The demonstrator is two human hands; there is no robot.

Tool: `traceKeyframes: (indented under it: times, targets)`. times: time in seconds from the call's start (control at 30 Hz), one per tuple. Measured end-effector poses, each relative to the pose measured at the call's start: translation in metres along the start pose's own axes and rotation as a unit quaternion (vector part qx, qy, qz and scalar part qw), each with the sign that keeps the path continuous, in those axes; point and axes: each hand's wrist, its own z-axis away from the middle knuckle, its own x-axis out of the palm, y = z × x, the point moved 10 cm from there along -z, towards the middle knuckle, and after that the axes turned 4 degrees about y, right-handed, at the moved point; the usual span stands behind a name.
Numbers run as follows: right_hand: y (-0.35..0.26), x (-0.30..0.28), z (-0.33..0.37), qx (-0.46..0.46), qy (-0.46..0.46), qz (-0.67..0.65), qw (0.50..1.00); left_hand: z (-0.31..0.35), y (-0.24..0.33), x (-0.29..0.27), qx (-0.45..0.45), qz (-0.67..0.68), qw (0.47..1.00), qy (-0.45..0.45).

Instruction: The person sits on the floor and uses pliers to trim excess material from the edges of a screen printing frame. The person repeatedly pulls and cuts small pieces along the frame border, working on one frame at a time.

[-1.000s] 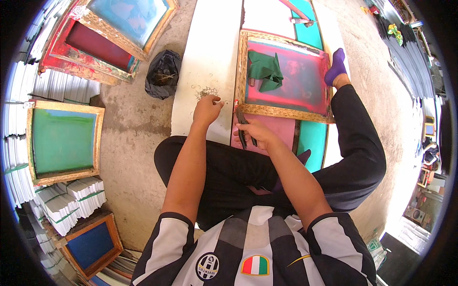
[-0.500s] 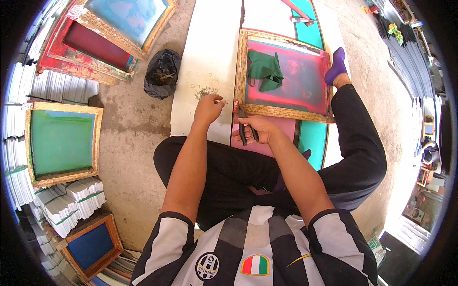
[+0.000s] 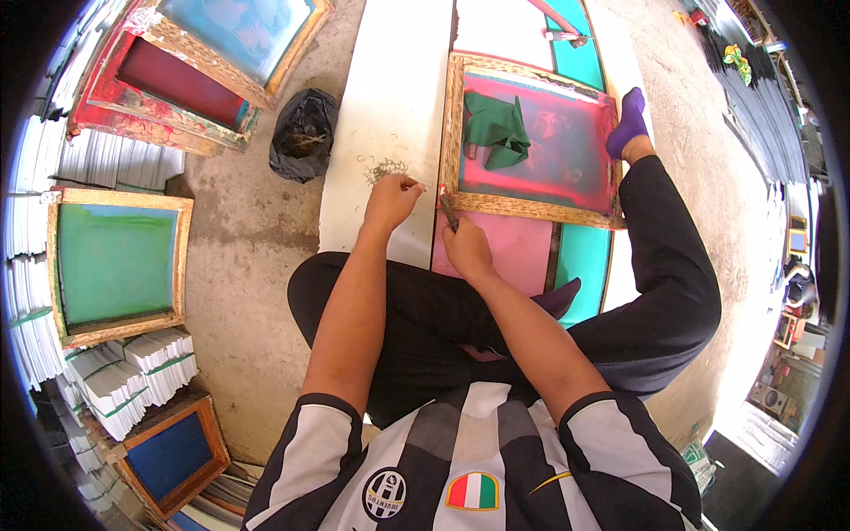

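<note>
My right hand (image 3: 469, 250) is closed around a pair of pliers (image 3: 450, 213), its jaws pointing at the near left corner of a wood-framed printing screen (image 3: 522, 208). The fingers cover most of the handles. To its left, my left hand (image 3: 392, 202) hovers over a white board (image 3: 350, 208) with thumb and fingers pinched together; whatever is between them is too small to make out. Just beyond that hand lies a small heap of thin, wiry bits (image 3: 387, 168). A crumpled green cloth (image 3: 505, 133) rests on the screen's pink-and-grey mesh.
A black plastic bag (image 3: 304, 133) stands on the floor at the left. More framed screens, one with green mesh (image 3: 117, 265) and one blue (image 3: 173, 456), lean by bundled white stacks (image 3: 142, 376). My socked foot (image 3: 629, 124) touches the screen's right side. A hammer (image 3: 562, 22) lies beyond.
My right hand has turned over from palm-up to knuckles-up, and the spread plier handles have closed within its grip. My left hand has barely moved.
</note>
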Motion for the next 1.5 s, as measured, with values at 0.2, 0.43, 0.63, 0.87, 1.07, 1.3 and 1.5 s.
traceKeyframes:
  times: [0.2, 0.43, 0.63, 0.87, 1.07, 1.3, 1.5]
  targets:
    - [-0.007, 0.007, 0.012, 0.011, -0.243, -0.129, 0.961, 0.0, -0.003, 0.015, -0.024, 0.068, 0.995, -0.066]
    - [-0.05, -0.072, -0.011, -0.221, -0.099, 0.227, 0.943, -0.006, 0.003, 0.012, 0.001, 0.056, 0.998, -0.038]
    - [-0.066, -0.073, -0.028, -0.26, -0.136, 0.248, 0.923, -0.005, 0.001, 0.01, -0.008, 0.106, 0.994, -0.032]
    - [0.01, -0.035, 0.003, 0.139, -0.347, -0.196, 0.906, -0.008, 0.002, 0.012, -0.005, 0.091, 0.995, -0.036]
    - [0.032, -0.012, 0.015, 0.137, -0.341, -0.155, 0.917, -0.004, 0.01, 0.007, -0.016, 0.058, 0.998, -0.037]
    - [-0.002, -0.03, -0.014, -0.048, -0.299, 0.053, 0.952, -0.007, 0.006, 0.009, 0.023, 0.028, 0.999, -0.025]
    - [0.015, -0.03, -0.022, 0.087, -0.358, 0.055, 0.928, -0.008, 0.005, 0.012, 0.028, 0.03, 0.999, -0.028]
